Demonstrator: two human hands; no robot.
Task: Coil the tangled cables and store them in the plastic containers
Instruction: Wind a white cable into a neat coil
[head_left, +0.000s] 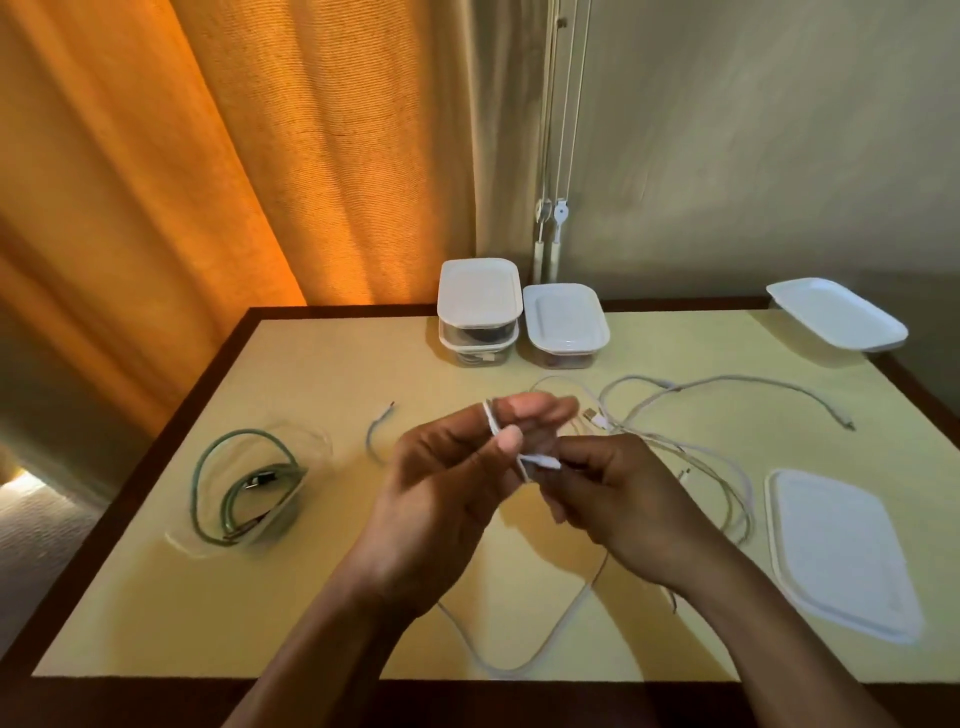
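Spreading under everything was a pale yellow, dark-framed table (291, 597). Rounded rectangular plastic containers (478, 293) with smooth white lids stood at the far edge, their contents dim. A clear container (280, 519) on the left, its outline hard to make out, held a coiled green cable (248, 432). Thin tangled white cables (660, 441) lay right of centre. The left hand (447, 467) was curled with a white cable (537, 461) looped round its fingers; the right hand (613, 483) pinched that cable's end.
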